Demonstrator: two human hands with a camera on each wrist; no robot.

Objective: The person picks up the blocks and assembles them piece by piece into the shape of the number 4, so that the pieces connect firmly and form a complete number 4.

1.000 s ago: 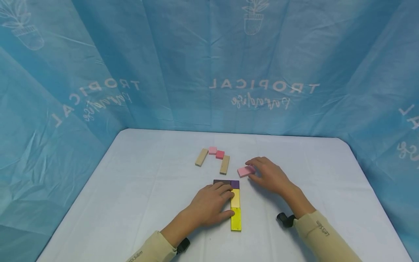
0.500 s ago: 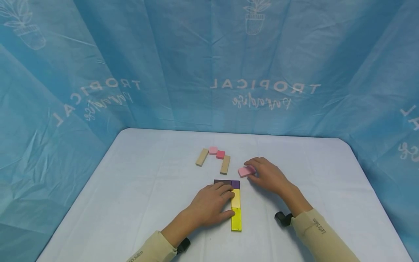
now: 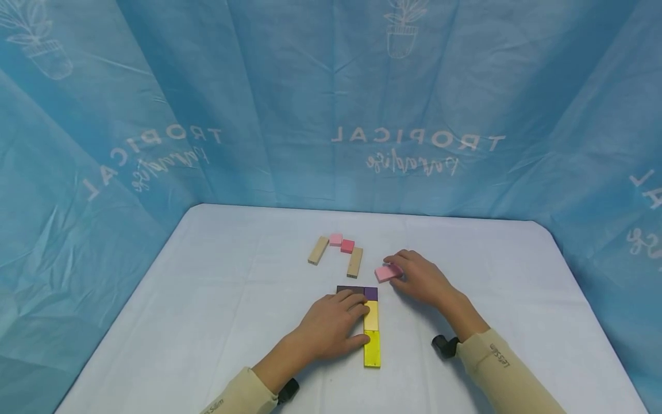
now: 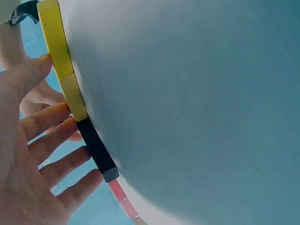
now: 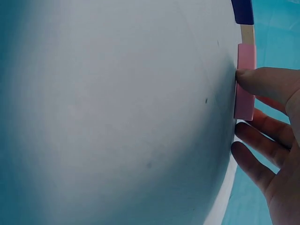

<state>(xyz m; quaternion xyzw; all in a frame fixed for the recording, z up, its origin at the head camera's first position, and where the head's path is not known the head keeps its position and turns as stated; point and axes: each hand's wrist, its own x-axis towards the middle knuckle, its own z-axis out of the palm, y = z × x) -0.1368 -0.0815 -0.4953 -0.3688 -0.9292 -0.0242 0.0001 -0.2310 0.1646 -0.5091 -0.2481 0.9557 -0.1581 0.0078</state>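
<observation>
Head view: white cloth-covered bench (image 3: 207, 322), side edges well apart from the left hand (image 3: 331, 326) and right hand (image 3: 420, 278); the left, fingers (image 4: 51, 138) spread, touches a bright yellow rectangular block (image 3: 372, 356), hiding part of a dark flat bar (image 3: 347, 289); the right pinches a pink rectangular block (image 3: 385, 273), one end covered, beyond a purple square block (image 3: 370, 294)

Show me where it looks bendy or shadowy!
Head view: soft shadow beneath the right hand. Left wrist view: the white cloth-covered table curves, the picture's right dimly blue. Right wrist view: its edge curves too, shadow beside the pink rectangular block.
</observation>
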